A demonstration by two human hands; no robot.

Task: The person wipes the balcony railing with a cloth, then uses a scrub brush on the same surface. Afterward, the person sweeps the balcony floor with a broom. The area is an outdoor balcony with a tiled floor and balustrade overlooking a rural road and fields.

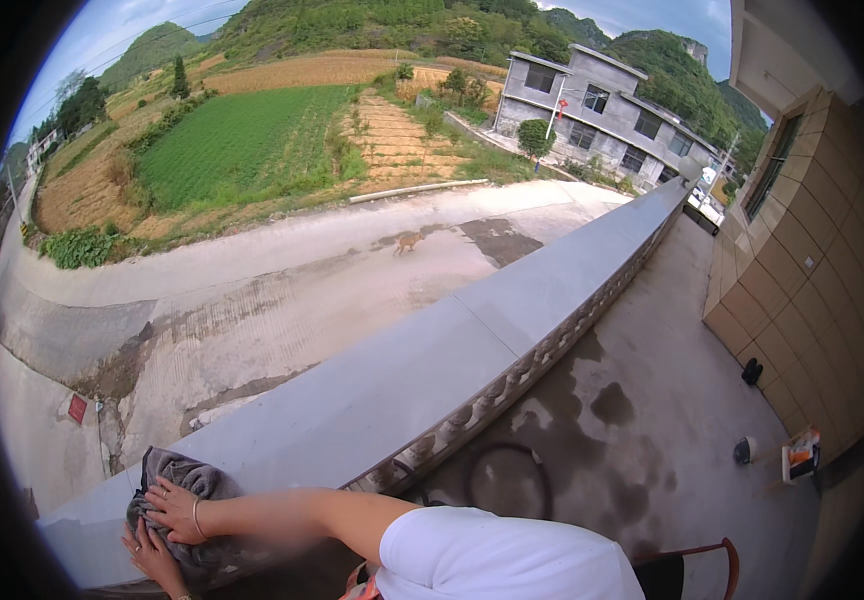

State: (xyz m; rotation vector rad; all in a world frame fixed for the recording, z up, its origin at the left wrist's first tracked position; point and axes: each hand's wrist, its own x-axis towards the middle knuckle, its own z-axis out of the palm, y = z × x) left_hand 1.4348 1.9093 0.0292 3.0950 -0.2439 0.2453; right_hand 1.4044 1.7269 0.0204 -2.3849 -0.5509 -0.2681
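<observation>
Both hands are at the near left end of a smooth grey railing top (372,382). My right hand (175,510), with a bracelet at the wrist and a ring, presses flat on a bunched dark grey towel (203,480). Just below it, my left hand (151,556) lies on the towel's near edge and also wears a ring. Between them they hold the cloth down on the railing top. Part of the towel is hidden under my hands and right forearm. A damp sheen shows on parts of the railing top.
Stone balusters (421,444) support the railing. On the wet concrete floor lie a dark hose loop (541,480), black shoes (752,371) and a small stool (799,456) bearing items. A red-framed chair (732,570) stands behind me. Beyond the railing, a brown dog (408,242) is on the road below.
</observation>
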